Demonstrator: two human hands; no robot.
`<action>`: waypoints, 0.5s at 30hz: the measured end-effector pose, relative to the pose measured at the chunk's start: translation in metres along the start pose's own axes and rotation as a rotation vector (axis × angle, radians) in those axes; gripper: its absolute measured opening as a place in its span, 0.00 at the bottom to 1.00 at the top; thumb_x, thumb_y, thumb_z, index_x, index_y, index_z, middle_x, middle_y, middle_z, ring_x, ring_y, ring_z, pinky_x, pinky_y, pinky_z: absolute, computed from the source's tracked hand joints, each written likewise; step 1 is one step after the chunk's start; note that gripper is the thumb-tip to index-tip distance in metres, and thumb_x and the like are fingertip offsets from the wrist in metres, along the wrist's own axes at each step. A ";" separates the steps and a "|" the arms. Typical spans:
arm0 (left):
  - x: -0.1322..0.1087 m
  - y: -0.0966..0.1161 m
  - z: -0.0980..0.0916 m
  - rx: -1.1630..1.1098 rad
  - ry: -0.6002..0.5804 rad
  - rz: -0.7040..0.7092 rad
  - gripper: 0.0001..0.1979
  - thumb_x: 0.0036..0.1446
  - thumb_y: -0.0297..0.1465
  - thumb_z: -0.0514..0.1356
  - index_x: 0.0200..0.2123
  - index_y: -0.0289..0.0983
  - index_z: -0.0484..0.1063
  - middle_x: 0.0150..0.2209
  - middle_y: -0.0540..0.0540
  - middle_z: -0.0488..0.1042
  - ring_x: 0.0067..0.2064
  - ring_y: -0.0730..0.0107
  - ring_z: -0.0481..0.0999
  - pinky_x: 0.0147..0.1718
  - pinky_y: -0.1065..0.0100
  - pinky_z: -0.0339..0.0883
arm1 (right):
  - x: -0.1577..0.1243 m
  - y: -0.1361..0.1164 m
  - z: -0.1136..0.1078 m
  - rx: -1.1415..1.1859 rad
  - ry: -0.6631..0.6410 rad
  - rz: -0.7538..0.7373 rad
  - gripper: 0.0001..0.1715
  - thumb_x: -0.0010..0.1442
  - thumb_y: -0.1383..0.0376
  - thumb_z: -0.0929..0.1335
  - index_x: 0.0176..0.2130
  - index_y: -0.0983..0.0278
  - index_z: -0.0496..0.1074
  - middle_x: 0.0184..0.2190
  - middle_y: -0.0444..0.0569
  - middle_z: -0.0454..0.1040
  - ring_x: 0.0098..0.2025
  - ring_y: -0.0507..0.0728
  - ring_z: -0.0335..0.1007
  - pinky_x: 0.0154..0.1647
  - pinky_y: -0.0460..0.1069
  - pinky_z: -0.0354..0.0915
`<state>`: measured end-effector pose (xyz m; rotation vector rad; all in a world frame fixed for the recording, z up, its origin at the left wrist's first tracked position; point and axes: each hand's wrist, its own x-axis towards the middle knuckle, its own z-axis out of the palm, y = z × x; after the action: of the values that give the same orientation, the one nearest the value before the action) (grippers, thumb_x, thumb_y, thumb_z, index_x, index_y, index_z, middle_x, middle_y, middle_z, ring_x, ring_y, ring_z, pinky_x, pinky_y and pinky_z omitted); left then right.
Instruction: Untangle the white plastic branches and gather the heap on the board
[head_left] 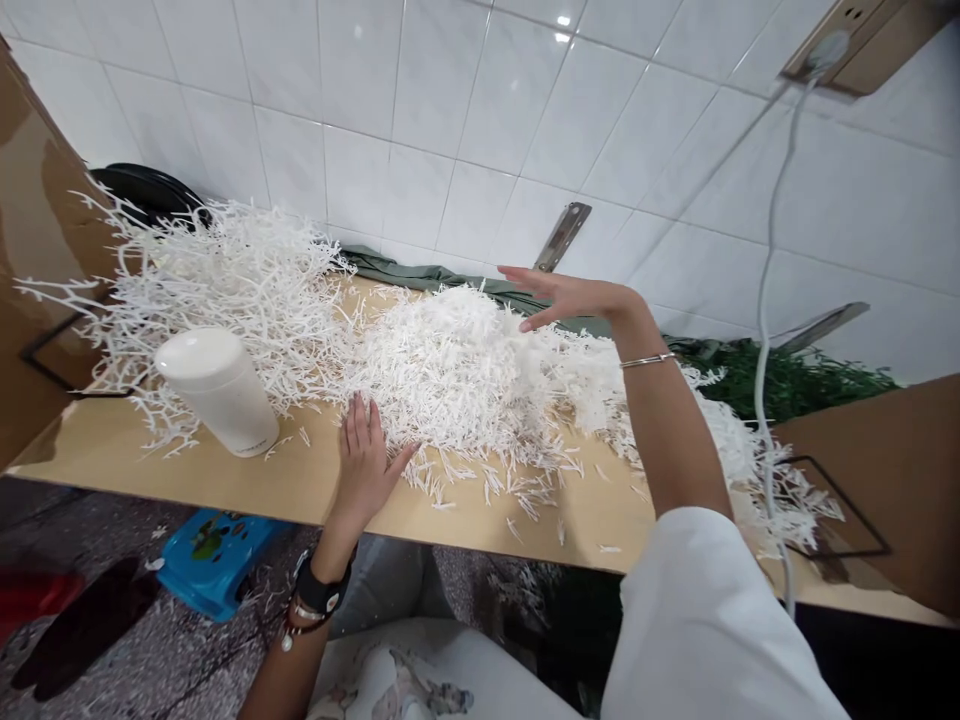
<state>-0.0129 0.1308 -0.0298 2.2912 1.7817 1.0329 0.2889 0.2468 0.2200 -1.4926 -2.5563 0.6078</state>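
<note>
**A:** What is on the desk (300, 490)?

**B:** A large heap of small white plastic sprigs (457, 370) covers the middle of the pale wooden top, with loose pieces scattered along the near edge. To its left lies a looser tangle of longer white branches (225, 270), reaching the cardboard wall on that side.

**A:** And the hands?

**B:** The left hand (365, 458) lies flat on the desk, palm down, fingers spread and open, holding nothing. It rests just beside the heap's near left edge, its fingertips close to the sprigs. A dark band and beaded bracelets circle the wrist.

**A:** The right?

**B:** The right hand (568, 297) is stretched out over the far top of the heap, palm down, fingers extended and open, gripping nothing. Whether the fingertips touch the sprigs cannot be told. A thin bangle (647, 360) sits on the forearm, and a white sleeve covers the upper arm.

**A:** Anything else nearby?

**B:** A white cylindrical container (219, 388) stands on the desk left of the left hand, at the edge of the branches. Green cloth (420, 272) lies along the tiled wall behind the heap, and green foliage (787, 380) sits at the right. A white cable (765, 330) hangs from a wall socket at upper right. Under the desk, a blue stool (214, 560) stands on the speckled floor.
</note>
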 end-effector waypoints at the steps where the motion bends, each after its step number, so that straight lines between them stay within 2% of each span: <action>1: 0.000 0.000 0.000 -0.001 0.003 -0.002 0.43 0.60 0.51 0.48 0.65 0.24 0.43 0.67 0.23 0.38 0.68 0.45 0.36 0.62 0.45 0.42 | -0.008 0.006 -0.004 0.049 0.006 0.007 0.56 0.49 0.47 0.71 0.67 0.53 0.43 0.68 0.46 0.45 0.68 0.67 0.41 0.63 0.62 0.55; 3: 0.000 0.000 0.000 -0.006 0.012 -0.001 0.43 0.60 0.51 0.48 0.65 0.23 0.44 0.67 0.22 0.39 0.68 0.45 0.37 0.62 0.46 0.42 | -0.022 0.022 -0.004 0.097 0.030 0.054 0.51 0.51 0.48 0.70 0.66 0.55 0.48 0.65 0.50 0.53 0.66 0.67 0.48 0.59 0.62 0.61; 5: 0.000 0.000 0.000 -0.018 0.021 0.007 0.42 0.60 0.51 0.48 0.65 0.23 0.44 0.67 0.22 0.40 0.69 0.46 0.37 0.62 0.46 0.42 | -0.031 0.040 0.005 0.039 0.023 0.144 0.48 0.51 0.47 0.70 0.65 0.56 0.53 0.64 0.52 0.57 0.64 0.67 0.54 0.56 0.62 0.64; 8: -0.001 0.001 0.000 -0.040 0.027 0.016 0.42 0.60 0.51 0.48 0.65 0.25 0.45 0.67 0.24 0.39 0.69 0.46 0.37 0.62 0.44 0.43 | -0.037 0.070 0.029 -0.105 -0.105 0.311 0.44 0.47 0.48 0.72 0.60 0.57 0.63 0.60 0.51 0.63 0.59 0.66 0.62 0.54 0.61 0.66; 10: -0.001 0.001 0.000 -0.046 0.021 0.012 0.42 0.60 0.51 0.48 0.65 0.25 0.44 0.67 0.24 0.39 0.68 0.45 0.38 0.62 0.43 0.42 | -0.037 0.089 0.046 -0.151 -0.173 0.396 0.37 0.43 0.51 0.74 0.52 0.57 0.72 0.53 0.51 0.72 0.52 0.66 0.70 0.50 0.60 0.69; 12: -0.001 0.002 0.001 -0.042 0.023 0.010 0.42 0.60 0.51 0.48 0.66 0.25 0.44 0.68 0.24 0.39 0.69 0.46 0.38 0.62 0.44 0.42 | -0.035 0.106 0.058 -0.180 -0.173 0.463 0.26 0.41 0.53 0.75 0.41 0.59 0.77 0.41 0.52 0.78 0.43 0.64 0.76 0.44 0.59 0.71; 13: -0.001 0.002 0.002 -0.039 0.028 0.013 0.42 0.60 0.51 0.48 0.66 0.26 0.43 0.68 0.24 0.39 0.69 0.46 0.38 0.62 0.44 0.42 | -0.033 0.113 0.061 -0.199 -0.150 0.501 0.21 0.42 0.53 0.75 0.36 0.61 0.78 0.36 0.51 0.79 0.38 0.63 0.76 0.42 0.58 0.71; 15: -0.001 0.002 0.003 -0.024 0.045 0.025 0.42 0.61 0.51 0.48 0.66 0.26 0.42 0.68 0.25 0.40 0.68 0.46 0.38 0.62 0.43 0.43 | -0.027 0.126 0.062 -0.248 -0.044 0.580 0.18 0.49 0.52 0.73 0.32 0.64 0.76 0.30 0.50 0.78 0.33 0.59 0.76 0.41 0.58 0.71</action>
<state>-0.0093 0.1303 -0.0320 2.3003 1.7500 1.1120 0.3855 0.2606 0.1158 -2.3575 -2.2771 0.3823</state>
